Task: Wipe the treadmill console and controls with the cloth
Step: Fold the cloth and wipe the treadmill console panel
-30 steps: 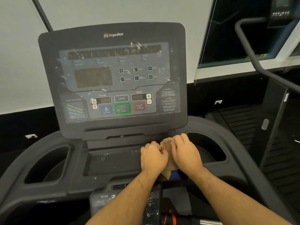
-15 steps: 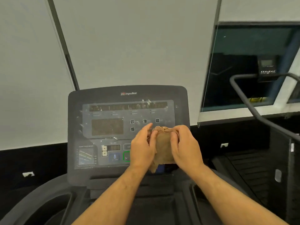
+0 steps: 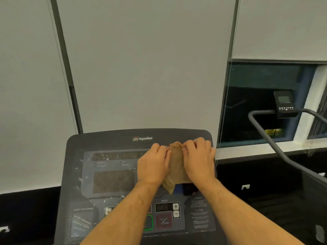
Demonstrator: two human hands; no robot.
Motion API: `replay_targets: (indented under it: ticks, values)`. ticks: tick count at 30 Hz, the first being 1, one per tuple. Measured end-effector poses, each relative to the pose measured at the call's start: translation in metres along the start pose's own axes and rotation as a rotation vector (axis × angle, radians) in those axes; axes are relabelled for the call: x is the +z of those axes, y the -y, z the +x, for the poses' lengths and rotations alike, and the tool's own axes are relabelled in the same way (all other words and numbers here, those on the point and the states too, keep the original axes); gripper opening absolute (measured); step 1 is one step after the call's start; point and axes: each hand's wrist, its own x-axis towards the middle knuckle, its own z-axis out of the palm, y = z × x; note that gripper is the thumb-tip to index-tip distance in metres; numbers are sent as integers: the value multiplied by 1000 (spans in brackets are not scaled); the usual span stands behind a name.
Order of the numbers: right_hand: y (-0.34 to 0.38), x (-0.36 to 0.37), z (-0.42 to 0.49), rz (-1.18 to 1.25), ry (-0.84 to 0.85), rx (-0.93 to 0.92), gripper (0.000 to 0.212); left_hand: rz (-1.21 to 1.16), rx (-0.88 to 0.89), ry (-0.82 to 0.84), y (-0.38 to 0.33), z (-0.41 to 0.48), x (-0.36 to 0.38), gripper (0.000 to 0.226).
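Observation:
The dark treadmill console (image 3: 106,144) fills the lower middle of the head view, with a display panel and control buttons (image 3: 169,214) under a plastic film. A tan cloth (image 3: 176,163) is held up in front of the console's upper right part. My left hand (image 3: 153,165) grips its left side and my right hand (image 3: 199,160) grips its right side, fingers pinching the top edge. The cloth's lower corner hangs down between my wrists. Both hands and forearms hide the middle of the panel.
A grey blind wall rises behind the console. A dark window (image 3: 261,106) is at the right. Another machine's grey handlebar (image 3: 276,144) and small display (image 3: 284,103) stand at the right.
Both hands have lifted the cloth from the tray below the console up to the panel's upper right. My view has tilted upward, so the console sits lower in the frame.

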Motion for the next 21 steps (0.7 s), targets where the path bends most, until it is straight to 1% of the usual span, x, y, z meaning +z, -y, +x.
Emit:
replay_targets:
  ticks: [1,3,5,6,8,9,10,11,12,13,14,16,17,19,21]
  values:
    - [1,2,-2,-1,-44,26,10,27,21,-18,3,1,2,24]
    - [3,6,-5,7,-129,52,22,36,31,-44,7,1,3,30]
    - [6,11,-10,-5,-164,-16,27,25,12,-25,11,1,-1,33]
    - [8,17,-14,12,-166,-53,26,23,6,-12,13,1,-3,33]
    - [8,29,-28,114,-157,-65,23,20,38,-3,19,1,-14,31]
    - [7,34,-39,147,-132,-64,28,31,78,-2,25,-1,-21,30]
    - [7,35,-50,145,-82,-78,38,64,125,11,33,-3,-28,31]
    - [8,36,-62,99,-20,-112,52,123,165,43,41,-5,-34,36]
    - [9,36,-70,27,39,-147,65,198,193,100,51,-8,-40,46]
    - [10,36,-74,-35,82,-151,75,259,210,183,62,-11,-45,60]
    - [14,36,-73,-64,98,-118,80,295,218,276,73,-15,-48,76]
    - [23,34,-59,-71,76,-77,78,328,232,407,85,-21,-51,101]
    - [31,34,-50,-90,71,-92,74,319,247,447,90,-23,-51,108]
    - [40,37,-38,-127,63,-189,67,290,262,470,96,-25,-49,115]
    - [34,38,-47,-141,70,-265,66,278,269,482,97,-25,-48,118]
